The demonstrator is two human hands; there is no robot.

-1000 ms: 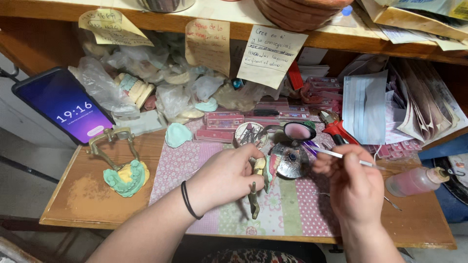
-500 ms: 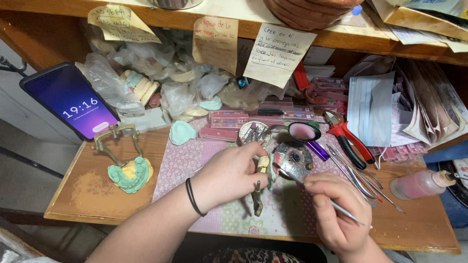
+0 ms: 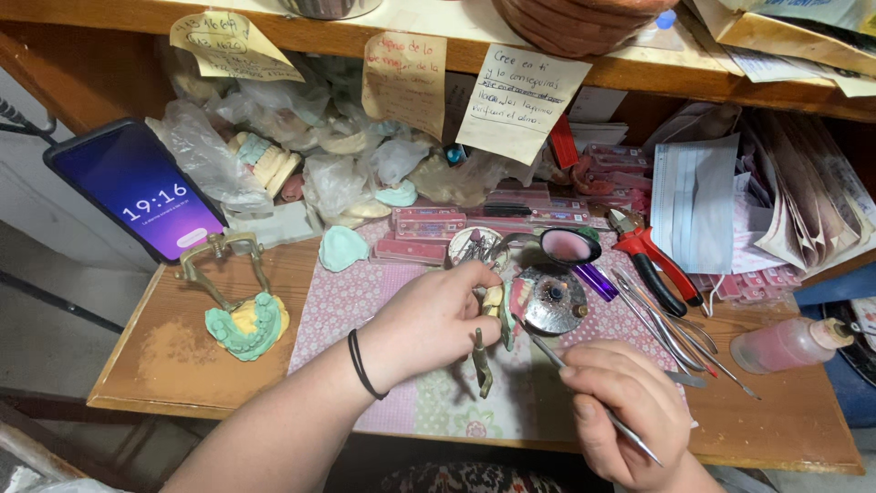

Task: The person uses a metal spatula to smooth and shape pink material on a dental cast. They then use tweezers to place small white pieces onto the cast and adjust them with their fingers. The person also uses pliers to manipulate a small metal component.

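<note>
The scene is evenly lit from above. Soft shadows are cast under the left hand (image 3: 429, 321) and right hand (image 3: 625, 411). Glare is seen on the phone screen (image 3: 137, 187), far left. Edges are bent outward.

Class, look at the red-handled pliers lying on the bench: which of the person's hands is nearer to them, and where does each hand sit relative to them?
Right. The right hand lies just below the pliers; the left hand is farther off to their left.

Brass dental articulator (image 3: 488, 342) with pale tooth cast, upright, thin metal instrument (image 3: 584, 388) slanted beside it
</note>
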